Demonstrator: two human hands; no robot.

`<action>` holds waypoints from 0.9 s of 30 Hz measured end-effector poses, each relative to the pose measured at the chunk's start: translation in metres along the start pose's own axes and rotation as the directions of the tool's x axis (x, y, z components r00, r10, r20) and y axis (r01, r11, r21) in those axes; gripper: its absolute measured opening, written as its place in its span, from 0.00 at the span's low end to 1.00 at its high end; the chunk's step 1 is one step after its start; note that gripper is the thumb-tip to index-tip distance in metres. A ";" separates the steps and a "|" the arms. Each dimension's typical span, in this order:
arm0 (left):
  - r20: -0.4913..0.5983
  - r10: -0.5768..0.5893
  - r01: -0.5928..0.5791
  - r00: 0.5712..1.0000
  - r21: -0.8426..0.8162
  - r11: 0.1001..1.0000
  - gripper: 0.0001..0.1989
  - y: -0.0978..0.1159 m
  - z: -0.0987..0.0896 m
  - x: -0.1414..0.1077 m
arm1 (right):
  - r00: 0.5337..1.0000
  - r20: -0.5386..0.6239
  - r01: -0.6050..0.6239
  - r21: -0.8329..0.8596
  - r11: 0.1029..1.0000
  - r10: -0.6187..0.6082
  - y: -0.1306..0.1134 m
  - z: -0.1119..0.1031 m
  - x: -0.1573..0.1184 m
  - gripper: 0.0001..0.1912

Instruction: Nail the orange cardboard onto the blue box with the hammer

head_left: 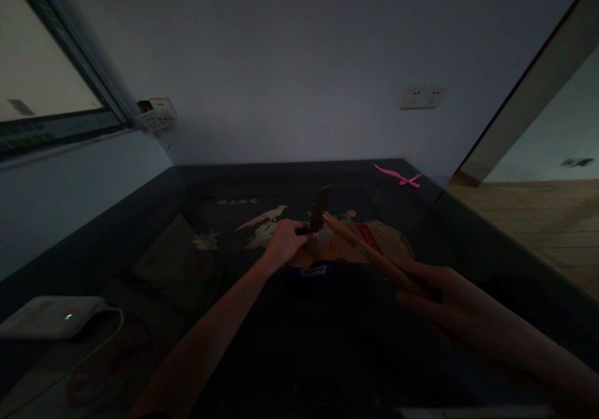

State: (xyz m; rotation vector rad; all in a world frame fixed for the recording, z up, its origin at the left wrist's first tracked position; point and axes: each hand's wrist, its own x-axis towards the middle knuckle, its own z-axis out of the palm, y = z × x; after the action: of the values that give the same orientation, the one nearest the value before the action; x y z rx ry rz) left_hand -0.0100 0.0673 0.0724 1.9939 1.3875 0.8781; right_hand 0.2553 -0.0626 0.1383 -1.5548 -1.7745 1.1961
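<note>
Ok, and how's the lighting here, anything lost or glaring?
Head view: dim overall, the near tabletop sinking almost to black; head view, left: faint reflections in its glossy surface, a tiny bright light on the white device; head view, middle: the hammer's dark head hides what the left hand may hold.

It looks like a home, with a wooden floor (538,213), wall sockets (423,98) and a bird-patterned table (290,177).

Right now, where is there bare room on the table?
Table along the wall, left of the ribbon; also between white box and bird print. Crowded mid-table: hammer, cardboard, left hand, right hand. Front: too dark to tell.
</note>
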 end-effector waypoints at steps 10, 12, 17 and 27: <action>-0.009 -0.008 0.008 1.000 0.026 1.000 0.07 -0.002 0.001 0.001 | 1.000 0.011 -0.017 -0.016 1.000 0.018 -0.001 0.003 0.003 0.25; -0.010 0.004 -0.003 1.000 0.028 1.000 0.07 -0.002 0.001 0.001 | 1.000 -0.004 0.000 0.001 1.000 0.000 0.001 0.002 0.001 0.25; -0.013 0.018 -0.017 1.000 0.038 0.999 0.06 0.002 -0.001 -0.001 | 0.997 -0.075 -0.011 0.106 0.994 0.019 0.014 0.001 -0.011 0.31; -0.049 0.192 -0.191 0.980 0.025 0.981 0.13 0.006 -0.019 -0.004 | 0.907 -0.321 -0.060 0.546 0.835 0.275 0.061 0.040 -0.038 0.31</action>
State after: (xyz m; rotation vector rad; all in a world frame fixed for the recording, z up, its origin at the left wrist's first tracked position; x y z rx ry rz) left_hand -0.0218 0.0633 0.0884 2.1615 1.2507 1.0096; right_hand 0.2632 -0.1124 0.0735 -1.4953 -0.9560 1.2177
